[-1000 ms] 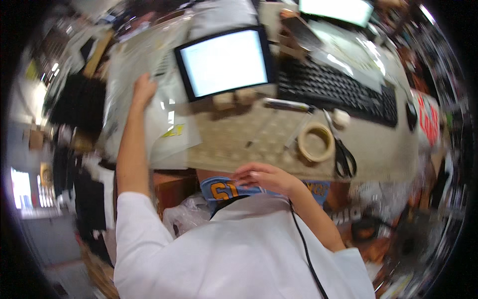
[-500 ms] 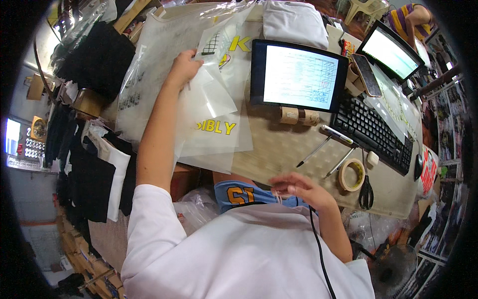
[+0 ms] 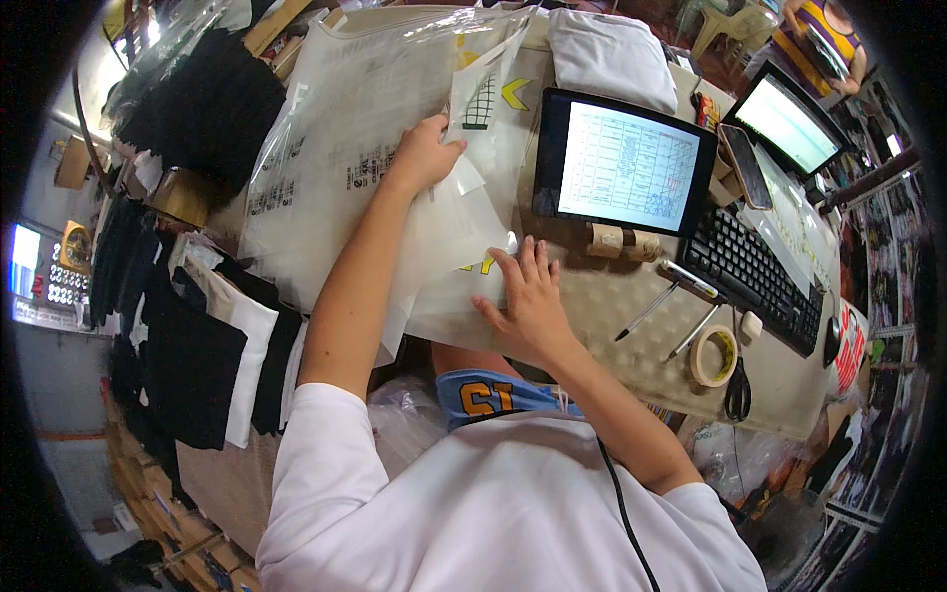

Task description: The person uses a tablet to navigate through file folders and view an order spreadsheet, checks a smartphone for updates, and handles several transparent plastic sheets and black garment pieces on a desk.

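Large translucent film sheets [image 3: 326,168] with dark and yellow print lie layered on the table. My left hand [image 3: 424,156] is closed on a bunch of film, with its fingertips partly hidden. Smaller cut film pieces [image 3: 449,232] hang out below that hand and overlap the large sheets. My right hand [image 3: 529,304] is open, fingers spread, at the lower right corner of the sheets near the table's front edge. It holds nothing; some fingertips touch the film or the tabletop beside it. Yellow print shows just above its thumb.
To the right stand a tablet [image 3: 628,163] on cardboard rolls [image 3: 621,242], a keyboard [image 3: 755,276], a phone [image 3: 745,166] and a monitor [image 3: 789,118]. A tape roll [image 3: 699,357] and scissors [image 3: 737,393] lie near the front. Folded white cloth [image 3: 612,59] sits behind; dark garments [image 3: 187,335] are stacked left. Another person [image 3: 819,44] stands far right.
My right hand has come up from near my lap to the corner of the sheets and spread open. The film pieces at my left hand have shifted and cover more of the yellow print.
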{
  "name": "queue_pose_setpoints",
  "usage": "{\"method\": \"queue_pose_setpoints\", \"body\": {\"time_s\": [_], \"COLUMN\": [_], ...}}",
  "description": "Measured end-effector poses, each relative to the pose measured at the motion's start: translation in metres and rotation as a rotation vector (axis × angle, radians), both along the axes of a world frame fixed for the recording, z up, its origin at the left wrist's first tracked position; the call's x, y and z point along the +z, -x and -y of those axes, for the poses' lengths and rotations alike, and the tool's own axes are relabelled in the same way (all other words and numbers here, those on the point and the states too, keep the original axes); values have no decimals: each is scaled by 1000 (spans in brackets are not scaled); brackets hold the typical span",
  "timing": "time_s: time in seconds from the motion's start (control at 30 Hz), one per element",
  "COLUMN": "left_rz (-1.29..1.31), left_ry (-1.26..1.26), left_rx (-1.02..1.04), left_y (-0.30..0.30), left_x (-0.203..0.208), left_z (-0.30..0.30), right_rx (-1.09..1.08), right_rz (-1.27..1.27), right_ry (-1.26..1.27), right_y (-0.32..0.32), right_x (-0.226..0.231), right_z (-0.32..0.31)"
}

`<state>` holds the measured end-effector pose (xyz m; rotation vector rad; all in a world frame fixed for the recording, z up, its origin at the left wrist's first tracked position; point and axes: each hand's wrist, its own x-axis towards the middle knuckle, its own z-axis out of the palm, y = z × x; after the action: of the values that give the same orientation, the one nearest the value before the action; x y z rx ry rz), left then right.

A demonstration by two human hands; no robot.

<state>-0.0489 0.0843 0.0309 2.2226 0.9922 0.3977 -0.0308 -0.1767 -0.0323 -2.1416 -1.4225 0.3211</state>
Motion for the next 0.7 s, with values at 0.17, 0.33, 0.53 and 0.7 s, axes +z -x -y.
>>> {"method": "queue_pose_setpoints", "body": {"time_s": [0.17, 0.33, 0.53, 0.7], "left_rz": [135, 331, 334, 328], "left_ry": [-228, 273, 377, 390], "left_rx": [14, -47, -14, -13], "left_y": [11, 16, 24, 23], "left_x": [-34, 2, 4, 5], "left_z": [-58, -56, -63, -58], "right_rx": [13, 22, 119, 197], "right_rz": [-90, -410, -448, -488], "right_ry": [-61, -275, -477, -369], "right_y": [9, 9, 16, 23], "right_x": [6, 8, 15, 37], "right_z": [-10, -13, -28, -42]}}
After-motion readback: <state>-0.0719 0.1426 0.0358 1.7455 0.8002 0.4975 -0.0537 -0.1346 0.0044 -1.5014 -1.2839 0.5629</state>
